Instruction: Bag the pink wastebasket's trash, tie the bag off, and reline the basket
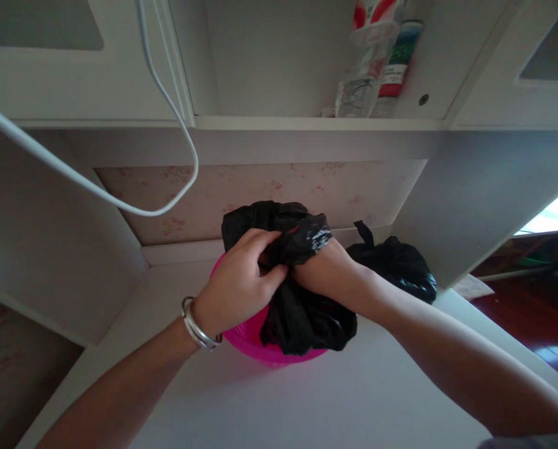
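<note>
Left hand (239, 280): The thumb and fingers were half closed, and a fold of the black plastic bag (307, 321) appeared to be gripped between them.
Right hand (309, 271): It was mostly covered by the plastic, so its opening and its hold could not be told.
Black plastic bag: It was bunched around the right wrist and draped over the pink container (267, 357).
Pink rim: It was covered in part only; the front and left side were left bare, and the plastic was not spread evenly.
Second black bag (396, 268): It was placed apart, to the right, on the white surface (269, 408).
Count: Two hands, two black bags and one pink container were seen. The crowded items in the open cabinet (279, 62) could not be counted surely.
</note>
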`<state>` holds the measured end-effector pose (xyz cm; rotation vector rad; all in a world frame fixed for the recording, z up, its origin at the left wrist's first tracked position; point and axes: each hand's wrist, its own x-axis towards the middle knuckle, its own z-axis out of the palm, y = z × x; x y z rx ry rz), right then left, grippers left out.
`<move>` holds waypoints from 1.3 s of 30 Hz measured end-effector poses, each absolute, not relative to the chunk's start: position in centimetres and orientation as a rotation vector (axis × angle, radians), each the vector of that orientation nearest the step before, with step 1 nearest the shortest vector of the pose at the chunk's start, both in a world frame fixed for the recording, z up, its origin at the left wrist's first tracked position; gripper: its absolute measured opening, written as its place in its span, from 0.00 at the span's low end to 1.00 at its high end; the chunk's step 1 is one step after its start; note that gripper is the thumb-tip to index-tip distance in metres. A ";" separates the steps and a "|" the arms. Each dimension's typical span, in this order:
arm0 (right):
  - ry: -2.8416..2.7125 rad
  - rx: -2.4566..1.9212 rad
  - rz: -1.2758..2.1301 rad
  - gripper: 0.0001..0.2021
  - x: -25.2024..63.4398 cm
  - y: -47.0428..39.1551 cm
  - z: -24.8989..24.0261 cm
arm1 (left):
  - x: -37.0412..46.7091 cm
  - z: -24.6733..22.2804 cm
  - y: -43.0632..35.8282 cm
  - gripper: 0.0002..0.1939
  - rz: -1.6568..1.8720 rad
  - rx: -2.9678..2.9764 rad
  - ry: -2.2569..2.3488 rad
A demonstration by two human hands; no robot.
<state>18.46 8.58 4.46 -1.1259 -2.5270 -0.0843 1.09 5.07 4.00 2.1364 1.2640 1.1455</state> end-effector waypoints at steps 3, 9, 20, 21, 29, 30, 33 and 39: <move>-2.528 -1.262 -0.129 0.17 19.8 8.4 5.2 | -0.8 3.7 5.9 0.13 1.206 1.808 1.288; -2.125 -1.364 0.523 0.19 24.8 7.8 5.3 | -5.1 3.7 5.7 0.19 1.454 0.970 1.105; -1.877 -0.987 0.906 0.03 30.1 7.7 4.5 | -7.5 3.6 5.0 0.17 1.332 1.260 1.104; -1.882 -0.922 0.993 0.02 30.2 7.8 4.4 | -7.4 3.3 5.1 0.17 1.346 1.235 1.036; -2.104 -0.994 1.187 0.09 28.5 8.7 4.0 | -6.9 1.4 6.1 0.12 1.152 1.621 0.997; -2.210 -0.975 1.112 0.16 28.0 8.8 4.3 | -6.8 1.6 6.0 0.10 1.152 1.696 1.057; -2.536 -0.988 0.922 0.40 26.3 9.0 5.0 | -6.0 2.5 5.8 0.11 1.119 1.738 1.240; -2.824 -1.092 0.887 0.35 22.7 10.9 5.1 | -6.1 1.6 6.2 0.15 1.181 1.474 1.325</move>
